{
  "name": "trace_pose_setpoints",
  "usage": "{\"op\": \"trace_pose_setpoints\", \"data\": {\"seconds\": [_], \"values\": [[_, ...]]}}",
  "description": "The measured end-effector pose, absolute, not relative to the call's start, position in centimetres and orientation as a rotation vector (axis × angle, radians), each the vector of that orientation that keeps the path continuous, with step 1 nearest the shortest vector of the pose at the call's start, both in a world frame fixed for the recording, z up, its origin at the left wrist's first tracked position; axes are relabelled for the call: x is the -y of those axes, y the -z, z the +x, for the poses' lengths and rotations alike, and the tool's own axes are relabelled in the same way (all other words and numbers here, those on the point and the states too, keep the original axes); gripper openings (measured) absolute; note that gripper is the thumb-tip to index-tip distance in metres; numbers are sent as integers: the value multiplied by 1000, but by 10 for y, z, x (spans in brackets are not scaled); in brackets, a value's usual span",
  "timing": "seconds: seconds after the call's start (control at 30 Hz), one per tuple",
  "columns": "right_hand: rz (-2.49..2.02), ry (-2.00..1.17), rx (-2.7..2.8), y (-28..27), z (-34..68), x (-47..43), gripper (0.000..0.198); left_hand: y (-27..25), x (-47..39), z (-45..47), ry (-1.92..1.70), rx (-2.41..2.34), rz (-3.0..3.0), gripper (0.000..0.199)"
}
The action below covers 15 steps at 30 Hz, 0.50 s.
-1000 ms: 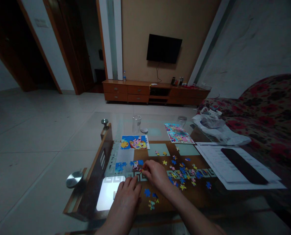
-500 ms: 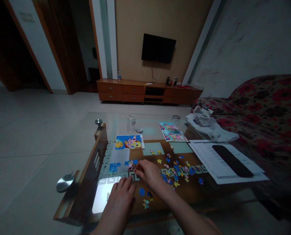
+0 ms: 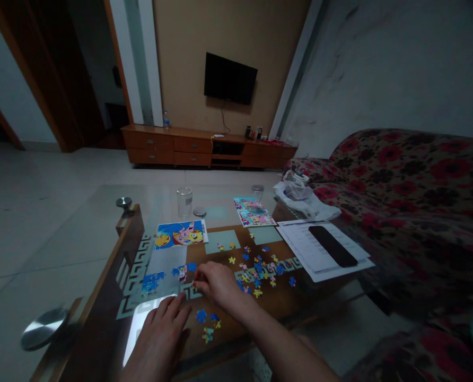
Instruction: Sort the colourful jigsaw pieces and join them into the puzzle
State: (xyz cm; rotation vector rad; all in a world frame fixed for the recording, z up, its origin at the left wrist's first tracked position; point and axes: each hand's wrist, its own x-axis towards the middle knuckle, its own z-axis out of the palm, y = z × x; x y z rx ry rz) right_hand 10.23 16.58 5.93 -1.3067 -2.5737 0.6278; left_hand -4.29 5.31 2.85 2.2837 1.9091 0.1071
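Observation:
On the glass table (image 3: 141, 193) my right hand (image 3: 217, 282) pinches a small puzzle piece (image 3: 194, 284), mostly covered by the fingertips. It hovers beside a partly joined section (image 3: 183, 272) of blue and pink pieces. To the left of that lies a joined blue block (image 3: 152, 283). My left hand (image 3: 163, 324) rests palm down near the front left of the table, fingers extended and holding nothing. Several loose puzzle pieces (image 3: 257, 268) are scattered right of my right hand, and a blue piece (image 3: 201, 316) lies between my arms. A cartoon picture card (image 3: 181, 234) lies behind the joined pieces.
A glass cup (image 3: 184, 202) and a round lid (image 3: 199, 212) stand at the back, near another glass (image 3: 257, 192) and colourful cards (image 3: 254, 213). Papers (image 3: 300, 249) under a black oblong object (image 3: 332, 245) and a plastic bag (image 3: 306, 200) lie right. A floral sofa (image 3: 395, 175) borders the table.
The view has turned to the right, so everything appears shifted left. My right hand stays pinched beside the joined pieces, and my left hand still rests on the table.

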Motion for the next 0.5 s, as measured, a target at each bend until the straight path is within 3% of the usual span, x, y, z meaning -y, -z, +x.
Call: {"op": "trace_pose_setpoints", "data": {"seconds": [0.23, 0.37, 0.5], "values": [[-1292, -688, 2364, -70, 123, -177, 16, -4, -51, -49, -779, -1859, 2691, 25], [-1323, -623, 2276, -74, 154, -188, 12, -36, -36, -31, -1200, -1607, 2749, 28], [-1393, -542, 2196, -77, 192, -198, 10, -68, -18, -8, -1312, -1404, 2791, 32]]}}
